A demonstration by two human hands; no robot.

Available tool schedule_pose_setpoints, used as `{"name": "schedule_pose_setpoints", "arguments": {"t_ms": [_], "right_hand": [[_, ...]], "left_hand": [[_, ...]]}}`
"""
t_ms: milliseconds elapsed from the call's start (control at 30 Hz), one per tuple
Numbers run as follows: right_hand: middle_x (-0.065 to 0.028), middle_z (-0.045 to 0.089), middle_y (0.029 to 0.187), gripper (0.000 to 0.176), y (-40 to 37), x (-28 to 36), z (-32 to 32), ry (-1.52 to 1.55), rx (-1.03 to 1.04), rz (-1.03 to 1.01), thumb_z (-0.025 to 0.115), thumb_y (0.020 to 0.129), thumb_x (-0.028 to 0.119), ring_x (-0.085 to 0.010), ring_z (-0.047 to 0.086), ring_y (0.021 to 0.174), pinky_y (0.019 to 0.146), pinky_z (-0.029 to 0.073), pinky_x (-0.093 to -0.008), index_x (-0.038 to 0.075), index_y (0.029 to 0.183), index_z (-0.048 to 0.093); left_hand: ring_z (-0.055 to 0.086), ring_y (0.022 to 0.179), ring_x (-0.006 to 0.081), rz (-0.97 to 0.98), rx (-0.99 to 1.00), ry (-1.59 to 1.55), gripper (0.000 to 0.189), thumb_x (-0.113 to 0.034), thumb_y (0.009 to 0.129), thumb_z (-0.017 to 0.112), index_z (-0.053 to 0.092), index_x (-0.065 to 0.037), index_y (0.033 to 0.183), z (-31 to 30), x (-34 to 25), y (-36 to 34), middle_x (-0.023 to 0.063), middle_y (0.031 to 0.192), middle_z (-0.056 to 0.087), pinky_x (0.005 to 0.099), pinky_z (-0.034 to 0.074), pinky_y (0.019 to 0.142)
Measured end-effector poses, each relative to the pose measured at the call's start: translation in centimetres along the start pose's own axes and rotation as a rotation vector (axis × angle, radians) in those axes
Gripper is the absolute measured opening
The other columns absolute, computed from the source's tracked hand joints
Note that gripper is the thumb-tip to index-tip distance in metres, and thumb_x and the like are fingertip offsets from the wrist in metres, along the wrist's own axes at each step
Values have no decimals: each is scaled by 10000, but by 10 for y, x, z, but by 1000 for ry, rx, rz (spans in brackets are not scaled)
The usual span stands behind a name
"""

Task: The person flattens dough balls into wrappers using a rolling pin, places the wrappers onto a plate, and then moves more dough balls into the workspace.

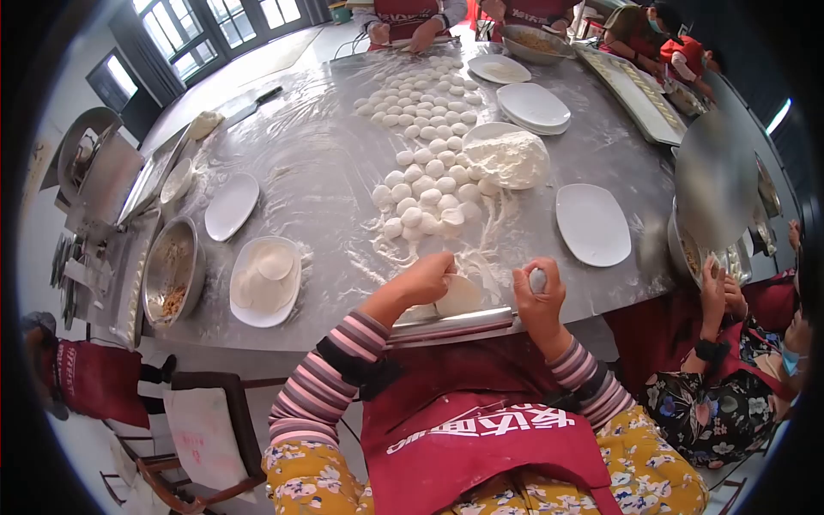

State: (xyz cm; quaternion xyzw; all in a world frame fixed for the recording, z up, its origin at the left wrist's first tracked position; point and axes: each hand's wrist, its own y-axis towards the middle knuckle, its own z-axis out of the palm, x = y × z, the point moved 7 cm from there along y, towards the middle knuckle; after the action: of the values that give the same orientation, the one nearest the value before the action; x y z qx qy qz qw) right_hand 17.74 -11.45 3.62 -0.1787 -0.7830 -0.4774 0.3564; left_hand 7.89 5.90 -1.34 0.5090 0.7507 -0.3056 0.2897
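My left hand (427, 281) is closed, fingers pinched at the edge of a thin, pale dough wrapper (462, 296) near the table's front edge. To its right, my right hand (542, 296) is curled closed around something with a pale, rounded end, mostly hidden by the fingers. Just below both hands lies a shiny metal strip or board (451, 326) along the table edge. Beyond them, many small floured dough pieces (429, 184) spread away across the table. A plate heaped with flour (508, 159) stands beside these pieces.
At left are a plate of round wrappers (266, 281), a metal bowl of filling (176, 270) and a white plate (232, 207). Another white plate (592, 225) lies at right. A co-worker's hands (717, 292) are at the right edge; other people stand across the table.
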Motion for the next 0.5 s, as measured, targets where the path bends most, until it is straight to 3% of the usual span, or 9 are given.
{"name": "schedule_pose_setpoints", "arguments": {"t_ms": [33,100,133,233,300,400,467,500], "right_hand": [[-171,550,686,254,3,-4,5,8,4,10,659,741,6,-394,560,577,503,441,-403,46,919,483],[-168,558,687,248,21,-2,21,-249,-30,-252,658,750,19,-397,555,568,494,435,-405,40,927,487],[-177,562,714,231,36,-10,32,-96,-50,-134,652,763,29,-401,556,599,515,440,-406,34,934,496],[-191,564,749,218,55,-23,59,-150,-27,-129,643,776,35,-393,569,652,556,448,-408,35,945,504],[-186,565,776,212,44,-21,49,-148,-60,-201,634,783,20,-368,572,673,590,454,-399,35,950,505],[-117,533,755,205,17,-5,15,-154,-31,-186,634,767,-11,-262,546,637,596,448,-341,34,904,488],[-85,508,734,174,4,-16,6,-24,12,35,637,772,-10,-195,499,609,593,421,-290,31,855,490],[-85,508,734,174,1,-17,6,-10,16,37,637,772,-10,-195,499,609,593,421,-290,31,855,490]], "left_hand": [[597,820,334,-6,50,-97,81,-42,766,521,564,17,803,2,1,-5,222,822,611,396,448,708],[598,840,328,-1,39,-54,110,-21,754,521,571,16,845,3,1,-7,217,857,615,393,449,724],[600,859,323,19,11,-12,157,-1,742,521,578,15,887,1,-2,-4,213,892,620,389,450,740],[600,892,343,-61,-20,72,221,-18,758,531,606,24,961,2,6,1,229,907,630,390,456,782],[609,853,352,-101,-76,62,184,-146,802,568,613,2,900,3,7,-2,217,867,632,406,465,753],[594,826,354,-34,-146,153,142,-172,742,610,599,-63,833,5,-5,-18,173,841,623,410,462,726],[593,781,321,47,-256,-29,114,-106,749,593,561,-35,833,-2,-6,-32,174,800,599,377,462,702],[596,757,285,93,-312,-130,115,-86,755,584,555,-28,849,-7,-4,-39,162,781,595,360,462,683]]}}
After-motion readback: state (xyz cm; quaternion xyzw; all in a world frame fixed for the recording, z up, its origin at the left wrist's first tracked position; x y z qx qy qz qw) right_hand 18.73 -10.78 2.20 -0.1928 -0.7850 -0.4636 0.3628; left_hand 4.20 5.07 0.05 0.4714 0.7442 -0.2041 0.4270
